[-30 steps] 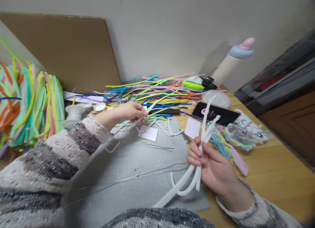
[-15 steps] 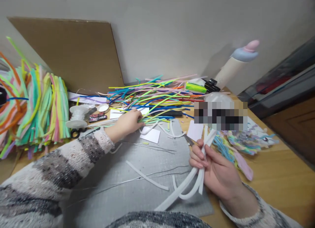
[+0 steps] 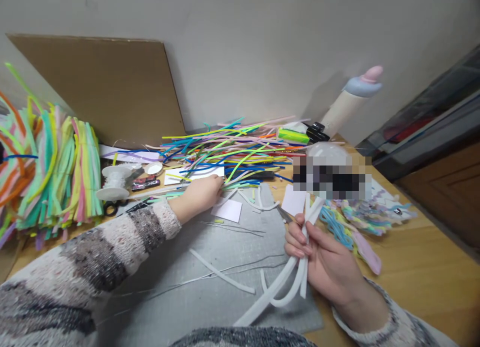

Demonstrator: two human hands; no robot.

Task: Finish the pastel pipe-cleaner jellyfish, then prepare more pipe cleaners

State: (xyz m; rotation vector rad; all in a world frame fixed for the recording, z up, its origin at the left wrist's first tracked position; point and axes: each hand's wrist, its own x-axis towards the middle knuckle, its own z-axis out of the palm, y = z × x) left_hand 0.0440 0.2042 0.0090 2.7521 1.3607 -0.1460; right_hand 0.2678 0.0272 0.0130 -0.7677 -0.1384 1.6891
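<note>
White pipe cleaners [image 3: 275, 292], one straight and others bent, are gripped in my right hand [image 3: 324, 257] over the right side of the grey mat [image 3: 165, 307]. A pointed grey metal tip [image 3: 284, 214] juts out beside its fingers; the rest of that tool is hidden. My left hand [image 3: 202, 193] reaches to the near edge of the coloured pipe cleaner pile [image 3: 240, 147]. Its fingers are curled together, and whatever lies between their tips is hidden. Just below it is a white card [image 3: 227, 210]. A loose white strip [image 3: 223, 272] and thin wires [image 3: 187, 282] lie on the mat.
Bundled pipe cleaners [image 3: 71, 172] stand at left, near a spool [image 3: 114, 182] and a cardboard sheet [image 3: 101, 87] leaning on the wall. At right are a blue-topped bottle [image 3: 347, 104], a clear plastic dome [image 3: 328, 152] and a pastel fluffy piece [image 3: 369, 217] on the wooden table [image 3: 423, 267].
My left hand has moved slightly right along the edge of the pile, its fingers more curled. My right hand still grips the white pipe cleaners. The whole view has shifted a little.
</note>
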